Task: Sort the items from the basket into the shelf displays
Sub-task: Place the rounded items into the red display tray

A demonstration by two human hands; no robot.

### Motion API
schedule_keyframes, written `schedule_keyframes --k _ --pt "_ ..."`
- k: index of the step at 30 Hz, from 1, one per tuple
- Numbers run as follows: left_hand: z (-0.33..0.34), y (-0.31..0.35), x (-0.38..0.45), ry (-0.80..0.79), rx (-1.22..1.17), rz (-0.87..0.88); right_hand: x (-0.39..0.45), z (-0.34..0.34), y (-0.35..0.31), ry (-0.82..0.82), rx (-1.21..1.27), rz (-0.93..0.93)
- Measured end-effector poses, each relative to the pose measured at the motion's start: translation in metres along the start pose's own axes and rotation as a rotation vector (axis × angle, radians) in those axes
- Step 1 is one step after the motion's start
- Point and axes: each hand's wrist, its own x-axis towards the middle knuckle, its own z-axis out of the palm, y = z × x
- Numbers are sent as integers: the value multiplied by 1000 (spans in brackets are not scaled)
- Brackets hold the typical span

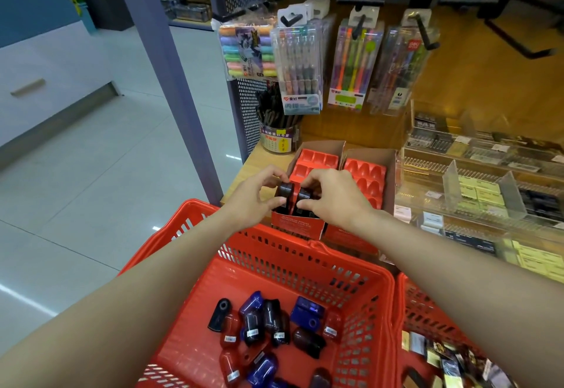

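Observation:
A red plastic basket [308,253] in front of me holds several small sharpeners [268,326] in black, blue and red. On the wooden shelf stands a red display box [317,162] with moulded slots. My left hand [253,201] pinches a black sharpener [285,190] over the box's front row. My right hand [332,195] pinches a second black sharpener [303,196] right beside it. Both hands hover at the box's near edge, just beyond the basket's far rim.
A second red slotted box [366,177] sits to the right. Clear acrylic bins [476,192] with erasers and refills fill the right shelf. Pen packs [300,61] hang on hooks above. A pen cup [277,137] stands behind. Another red basket [427,326] sits at lower right.

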Motion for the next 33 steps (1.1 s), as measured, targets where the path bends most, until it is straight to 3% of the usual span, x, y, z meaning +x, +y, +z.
schedule_keyframes --k 10,20,26,28,31,33 --pt "-4 -5 -3 35 -179 -49 2 -1 0 -14 -41 -23" --pt "3 2 0 96 -76 -48 1 -11 -1 -121 -150 -41" --pt "10 6 -4 159 -5 -48 -11 -6 1 -36 -187 -78" --pt "11 6 -18 250 -1 -32 -16 -7 -3 5 -222 -144" --pt "9 -5 -57 444 -34 -15 -41 -1 -15 221 -40 -279" --pt "7 -26 -83 347 27 -128 -67 19 -24 176 117 -272"
